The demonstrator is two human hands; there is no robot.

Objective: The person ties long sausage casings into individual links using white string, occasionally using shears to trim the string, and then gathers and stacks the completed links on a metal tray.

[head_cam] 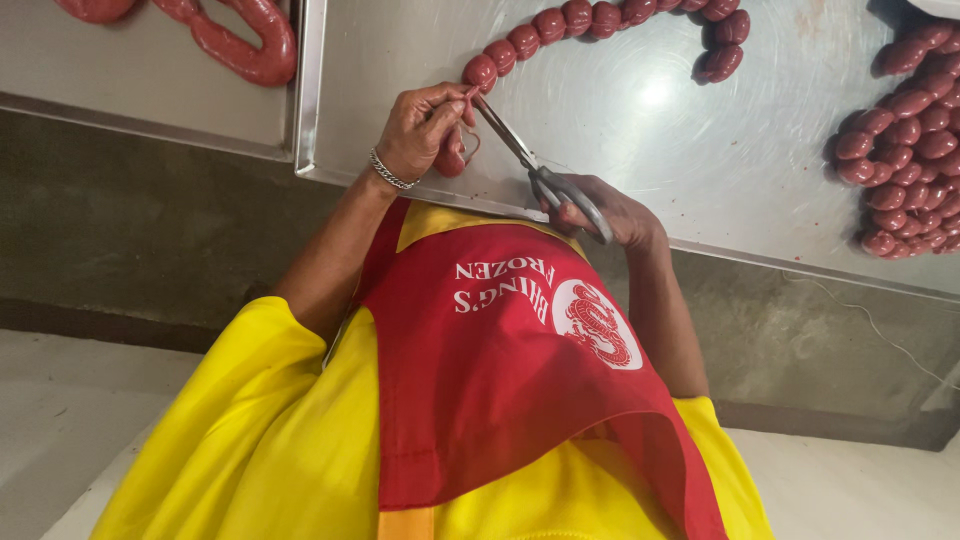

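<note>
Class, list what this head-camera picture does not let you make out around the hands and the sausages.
All in the head view:
- The small red sausage link: mostly covered by the left hand.
- The grey metal scissors: handles partly covered by the right hand.
- The thick red sausages, top left: cut off by the top edge.
- The heap of small red links: runs off the right edge.

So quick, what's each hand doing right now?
Left hand: closed, pinching the end of the red linked sausage string.
Right hand: closed on the grey metal scissors.
</note>
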